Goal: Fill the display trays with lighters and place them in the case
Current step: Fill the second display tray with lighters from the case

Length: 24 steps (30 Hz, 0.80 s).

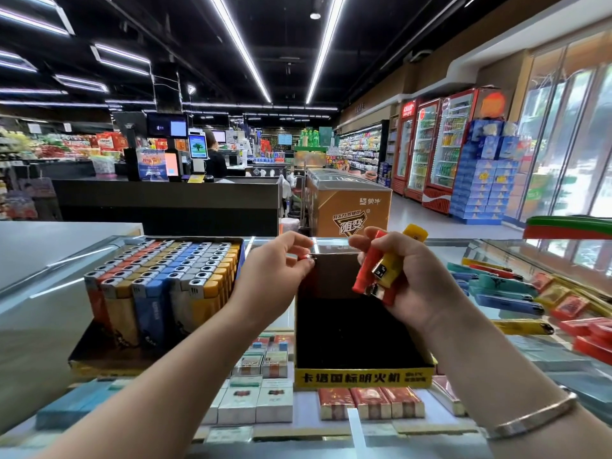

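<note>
Left grip [281,260] pinches what looks like a red lighter [306,257] over the empty tray's [364,376] far-left corner; right grip [407,276] clamps spare lighters [374,270] ready.

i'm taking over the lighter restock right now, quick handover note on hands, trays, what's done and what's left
Left hand pinches one red lighter at the far left corner of the empty black display tray with yellow front.
Right hand grips a bunch of red and yellow lighters.
Done: the full tray of mixed-colour lighters on the left.
Left: fill the black tray from the loose lighters on the glass counter, then put the trays in the case.
</note>
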{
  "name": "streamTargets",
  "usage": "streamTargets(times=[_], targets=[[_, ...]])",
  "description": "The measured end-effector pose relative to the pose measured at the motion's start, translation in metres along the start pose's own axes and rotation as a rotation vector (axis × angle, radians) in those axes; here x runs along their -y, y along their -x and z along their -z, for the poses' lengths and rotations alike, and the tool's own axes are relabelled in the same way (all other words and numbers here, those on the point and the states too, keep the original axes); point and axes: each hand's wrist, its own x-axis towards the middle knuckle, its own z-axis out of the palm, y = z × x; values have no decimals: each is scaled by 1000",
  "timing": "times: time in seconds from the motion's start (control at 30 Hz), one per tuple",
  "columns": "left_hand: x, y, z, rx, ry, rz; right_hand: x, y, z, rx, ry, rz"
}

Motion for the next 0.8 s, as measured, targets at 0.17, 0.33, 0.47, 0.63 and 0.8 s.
streamTargets(times=[0.17,0.33,0.47,0.63,0.8], targets=[[-16,9,-2,7,-22,-170,1,2,-2,-9,-14,3],[-31,18,-5,178,213,-166,2,4,-5,-38,-110,52],[-32,19,-5,110,148,-240,1,4,-7,-45,-108,81],[-31,18,-3,-27,202,-279,-2,3,-8,-27,68,125],[-28,13,2,-160,277,-199,-3,6,-10,26,220,124]])
